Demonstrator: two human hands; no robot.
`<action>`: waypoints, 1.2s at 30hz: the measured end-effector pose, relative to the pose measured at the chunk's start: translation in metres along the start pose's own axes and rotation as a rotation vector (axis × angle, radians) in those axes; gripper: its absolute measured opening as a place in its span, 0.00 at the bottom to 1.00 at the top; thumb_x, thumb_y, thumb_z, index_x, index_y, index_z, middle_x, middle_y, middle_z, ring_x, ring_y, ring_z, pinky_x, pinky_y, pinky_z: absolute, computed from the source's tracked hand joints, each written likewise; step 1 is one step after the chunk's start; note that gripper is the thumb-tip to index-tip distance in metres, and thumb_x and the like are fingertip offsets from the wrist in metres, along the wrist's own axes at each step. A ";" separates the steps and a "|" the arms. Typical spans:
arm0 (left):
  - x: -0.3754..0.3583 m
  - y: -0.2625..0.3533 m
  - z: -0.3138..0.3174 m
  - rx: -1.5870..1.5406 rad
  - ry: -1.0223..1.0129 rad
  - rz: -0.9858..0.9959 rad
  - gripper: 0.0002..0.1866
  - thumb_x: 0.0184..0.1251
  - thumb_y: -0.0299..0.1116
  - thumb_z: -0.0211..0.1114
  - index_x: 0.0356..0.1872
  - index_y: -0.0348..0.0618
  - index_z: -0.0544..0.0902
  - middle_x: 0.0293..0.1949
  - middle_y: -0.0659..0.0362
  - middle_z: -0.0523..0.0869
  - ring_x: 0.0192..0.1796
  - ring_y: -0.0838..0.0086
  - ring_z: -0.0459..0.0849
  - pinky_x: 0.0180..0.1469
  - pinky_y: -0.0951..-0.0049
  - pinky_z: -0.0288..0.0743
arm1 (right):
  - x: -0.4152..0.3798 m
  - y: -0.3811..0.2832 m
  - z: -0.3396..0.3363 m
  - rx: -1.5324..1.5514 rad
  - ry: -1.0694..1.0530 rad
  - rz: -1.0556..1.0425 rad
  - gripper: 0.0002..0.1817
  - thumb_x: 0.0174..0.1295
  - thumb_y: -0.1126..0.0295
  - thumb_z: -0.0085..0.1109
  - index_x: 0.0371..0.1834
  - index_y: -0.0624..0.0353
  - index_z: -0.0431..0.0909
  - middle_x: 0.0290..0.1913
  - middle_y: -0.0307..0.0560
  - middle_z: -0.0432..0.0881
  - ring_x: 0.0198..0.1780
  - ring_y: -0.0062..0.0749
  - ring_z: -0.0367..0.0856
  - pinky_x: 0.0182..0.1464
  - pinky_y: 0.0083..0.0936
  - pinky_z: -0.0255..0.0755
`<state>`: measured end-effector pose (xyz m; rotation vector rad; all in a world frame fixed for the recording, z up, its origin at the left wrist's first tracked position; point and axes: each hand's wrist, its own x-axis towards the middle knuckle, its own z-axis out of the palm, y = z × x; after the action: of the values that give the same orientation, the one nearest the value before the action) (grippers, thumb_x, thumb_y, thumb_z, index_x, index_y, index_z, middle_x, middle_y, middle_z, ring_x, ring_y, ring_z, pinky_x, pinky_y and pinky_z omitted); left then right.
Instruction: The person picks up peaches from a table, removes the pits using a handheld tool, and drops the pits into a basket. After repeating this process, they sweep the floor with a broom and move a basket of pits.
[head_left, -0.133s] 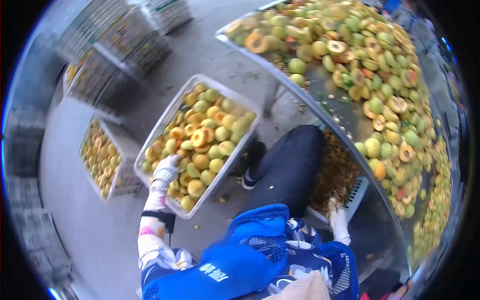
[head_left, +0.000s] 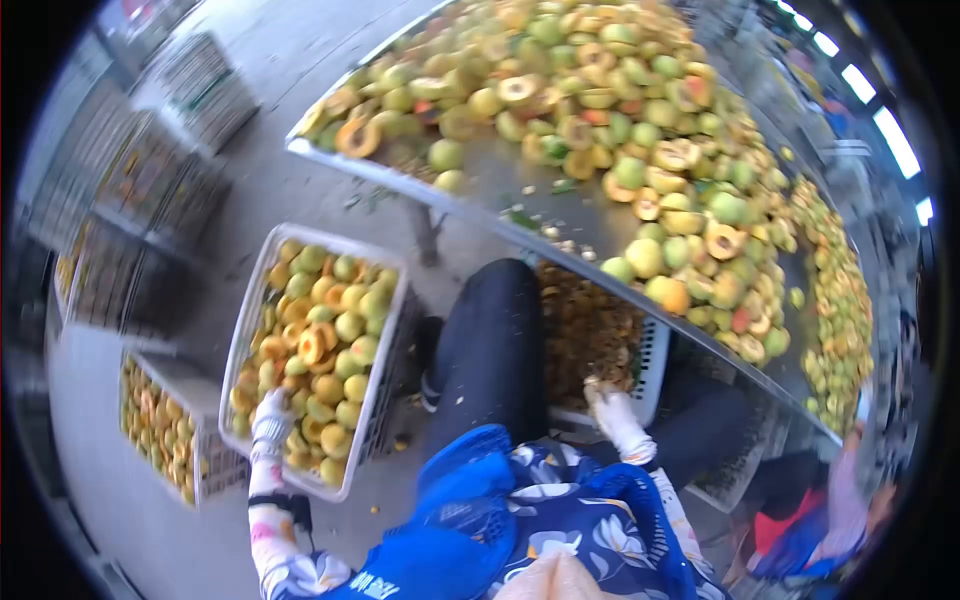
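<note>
Split and whole fruit (head_left: 725,242) heaped across a metal table (head_left: 600,215).
The person's left hand (head_left: 272,408) is at the fruit in a pale crate (head_left: 386,340); the right hand (head_left: 606,402) is at brown scraps (head_left: 590,335) in another crate (head_left: 650,372), by the table's edge.

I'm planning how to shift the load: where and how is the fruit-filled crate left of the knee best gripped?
Probably by the rim of the crate, a hand on each long side, coming from outside. It sits upright on the floor, its rim is exposed, and fruit crowds the inside. The left hand is at the fruit.
</note>
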<state>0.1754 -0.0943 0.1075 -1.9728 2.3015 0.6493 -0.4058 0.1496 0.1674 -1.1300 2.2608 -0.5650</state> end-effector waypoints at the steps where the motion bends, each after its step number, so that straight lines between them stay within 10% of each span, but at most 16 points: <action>1: 0.013 0.015 -0.009 0.098 -0.089 -0.033 0.15 0.58 0.35 0.65 0.47 0.48 0.83 0.41 0.46 0.84 0.46 0.50 0.83 0.50 0.54 0.77 | 0.005 -0.004 -0.004 -0.158 -0.028 0.068 0.21 0.70 0.53 0.52 0.44 0.63 0.78 0.37 0.63 0.84 0.41 0.59 0.82 0.42 0.44 0.74; 3: 0.030 0.077 -0.033 0.134 -0.037 0.090 0.11 0.57 0.36 0.68 0.41 0.48 0.86 0.38 0.50 0.87 0.42 0.54 0.86 0.48 0.58 0.80 | -0.002 0.001 0.000 -0.226 0.240 -0.048 0.19 0.69 0.55 0.54 0.39 0.63 0.77 0.31 0.61 0.83 0.33 0.61 0.81 0.35 0.46 0.75; 7: 0.052 0.353 -0.111 -0.734 0.081 0.656 0.15 0.61 0.25 0.68 0.50 0.37 0.83 0.47 0.52 0.84 0.40 0.71 0.85 0.44 0.74 0.80 | 0.024 0.031 0.017 0.094 -0.107 0.166 0.17 0.70 0.55 0.54 0.40 0.60 0.76 0.22 0.44 0.79 0.19 0.31 0.76 0.24 0.30 0.70; 8: 0.056 0.408 -0.115 -0.918 -0.098 0.683 0.17 0.63 0.28 0.69 0.52 0.36 0.81 0.49 0.51 0.84 0.41 0.71 0.85 0.45 0.74 0.80 | 0.023 0.008 0.003 0.357 -0.098 0.266 0.22 0.70 0.53 0.54 0.38 0.65 0.78 0.24 0.56 0.82 0.27 0.46 0.83 0.31 0.38 0.74; 11: 0.102 0.550 -0.095 -0.536 -0.024 0.970 0.19 0.66 0.41 0.63 0.53 0.41 0.81 0.50 0.48 0.83 0.45 0.55 0.85 0.48 0.62 0.79 | 0.027 0.000 -0.012 0.505 0.048 0.199 0.21 0.70 0.54 0.55 0.37 0.64 0.78 0.22 0.52 0.81 0.25 0.43 0.82 0.30 0.35 0.73; 15: 0.160 0.677 -0.060 -0.100 0.115 0.557 0.33 0.60 0.45 0.66 0.67 0.52 0.67 0.57 0.44 0.76 0.55 0.50 0.81 0.52 0.54 0.79 | 0.010 -0.004 -0.033 0.738 0.031 0.325 0.16 0.71 0.58 0.56 0.36 0.61 0.78 0.21 0.39 0.78 0.21 0.26 0.75 0.25 0.27 0.68; 22: 0.175 0.681 -0.047 0.395 0.126 0.926 0.43 0.53 0.48 0.73 0.69 0.43 0.64 0.57 0.47 0.75 0.51 0.60 0.82 0.47 0.63 0.82 | 0.005 0.009 -0.037 0.730 0.090 0.256 0.17 0.71 0.56 0.55 0.39 0.61 0.77 0.20 0.40 0.77 0.22 0.26 0.76 0.26 0.27 0.70; 26: 0.150 0.612 -0.070 -1.119 -0.550 0.588 0.32 0.68 0.44 0.62 0.68 0.41 0.65 0.39 0.50 0.82 0.23 0.71 0.82 0.20 0.80 0.73 | -0.002 -0.004 -0.070 0.848 0.078 0.280 0.18 0.73 0.54 0.53 0.43 0.58 0.79 0.19 0.35 0.75 0.19 0.20 0.72 0.22 0.22 0.66; 29: 0.088 0.563 -0.078 -1.688 -0.899 0.356 0.34 0.73 0.62 0.46 0.62 0.39 0.70 0.41 0.45 0.84 0.24 0.67 0.83 0.16 0.79 0.69 | 0.011 -0.011 -0.077 0.726 0.224 0.145 0.21 0.74 0.49 0.47 0.40 0.57 0.76 0.18 0.35 0.73 0.16 0.18 0.70 0.17 0.19 0.63; 35: -0.002 0.535 -0.053 -1.778 -0.685 0.134 0.36 0.73 0.66 0.42 0.56 0.41 0.76 0.41 0.49 0.85 0.30 0.68 0.84 0.21 0.77 0.75 | 0.010 -0.105 -0.099 0.483 0.230 -0.427 0.13 0.74 0.61 0.52 0.40 0.61 0.74 0.18 0.42 0.73 0.18 0.27 0.73 0.21 0.29 0.66; 36: -0.014 0.535 -0.048 -1.773 -0.559 0.207 0.34 0.74 0.64 0.44 0.58 0.42 0.75 0.41 0.50 0.85 0.34 0.69 0.85 0.26 0.77 0.79 | 0.010 -0.117 -0.099 0.389 0.294 -0.440 0.10 0.73 0.66 0.53 0.38 0.62 0.73 0.19 0.52 0.75 0.20 0.43 0.78 0.24 0.37 0.68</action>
<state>-0.3205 -0.0428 0.3073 -1.1027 1.3234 3.3633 -0.4048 0.0881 0.3076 -1.4098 1.9979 -1.3581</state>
